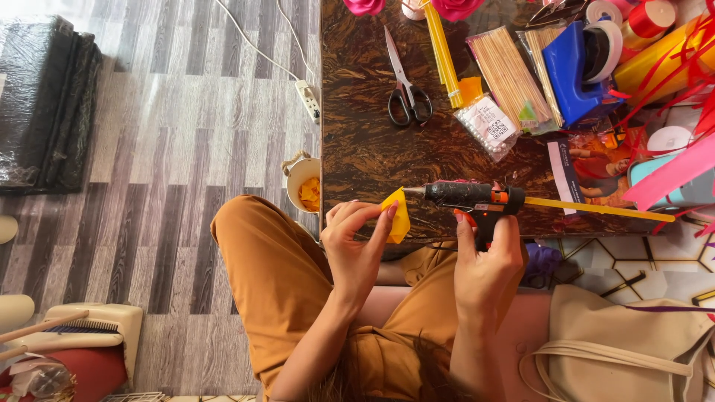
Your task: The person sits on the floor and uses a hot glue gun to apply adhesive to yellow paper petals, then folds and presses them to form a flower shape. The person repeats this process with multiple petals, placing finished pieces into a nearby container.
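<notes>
Right hand (pixel 488 257) clamps a black hot glue gun (pixel 469 197) lying level over the worktop (pixel 365 149), its nozzle pointing at the yellow paper piece (pixel 398 216) pinched in the left hand (pixel 357 238) just beside it.

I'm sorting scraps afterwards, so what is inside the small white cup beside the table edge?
The white cup holds crumpled yellow scraps. Its rim and the table edge cover the rest, so anything beneath them cannot be seen.

bare tabletop (pixel 372 160) open left of scissors (pixel 406 89), clutter crowding right side
</notes>
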